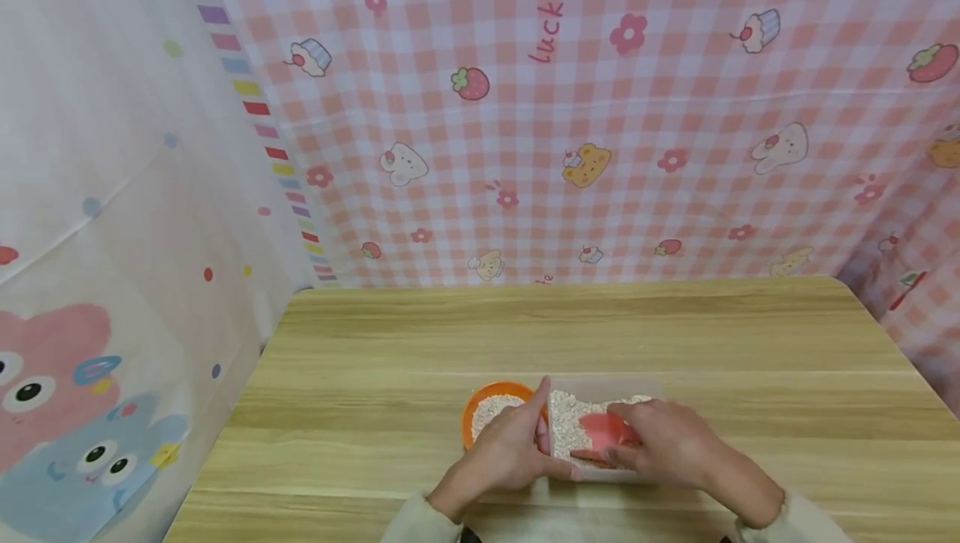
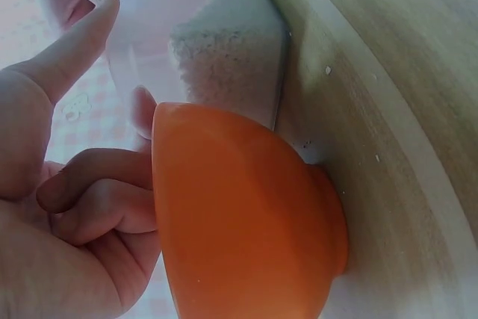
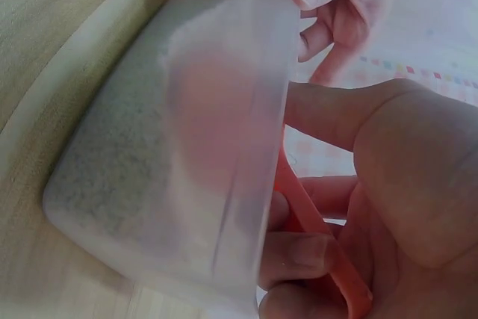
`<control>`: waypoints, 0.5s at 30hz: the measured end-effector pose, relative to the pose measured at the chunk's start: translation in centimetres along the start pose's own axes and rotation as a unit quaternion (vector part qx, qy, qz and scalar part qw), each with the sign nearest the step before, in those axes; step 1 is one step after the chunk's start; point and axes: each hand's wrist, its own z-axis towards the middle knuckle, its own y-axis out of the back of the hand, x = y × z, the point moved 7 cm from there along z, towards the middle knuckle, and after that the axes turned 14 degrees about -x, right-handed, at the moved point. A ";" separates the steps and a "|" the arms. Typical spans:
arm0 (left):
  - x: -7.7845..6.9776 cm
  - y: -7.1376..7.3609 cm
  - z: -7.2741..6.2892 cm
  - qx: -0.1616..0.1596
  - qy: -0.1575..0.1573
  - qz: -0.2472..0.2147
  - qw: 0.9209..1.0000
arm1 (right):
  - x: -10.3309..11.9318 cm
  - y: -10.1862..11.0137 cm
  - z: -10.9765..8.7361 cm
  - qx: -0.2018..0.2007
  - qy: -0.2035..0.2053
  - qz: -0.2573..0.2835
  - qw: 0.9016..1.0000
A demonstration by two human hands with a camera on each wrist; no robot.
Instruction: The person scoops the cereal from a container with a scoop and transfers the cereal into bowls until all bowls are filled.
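Observation:
A translucent plastic box (image 1: 615,388) stands on the table with pale oat-like flakes (image 1: 564,414) inside. My left hand (image 1: 506,450) holds the box's left side, its thumb (image 2: 89,35) on the rim. Between that hand and the table edge of the left wrist view, an orange bowl (image 2: 231,214) sits against the curled fingers; from above it shows flakes inside. Inside the box is a red scoop (image 1: 597,428), its blade blurred through the wall. Its handle (image 3: 321,233) is gripped by my right hand (image 1: 675,443), partly behind the box wall in the right wrist view.
The wood-grain table (image 1: 375,343) reaches back to a pink checked cloth (image 1: 525,127). A white patterned cloth (image 1: 150,218) hangs at the left. A few loose flakes (image 2: 328,70) lie on the tabletop near the bowl.

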 end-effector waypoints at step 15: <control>0.1 0.0 0.1 -0.006 0.011 0.001 1.000 | 0.3 -0.4 0.5 -0.033 0.015 -0.020 0.999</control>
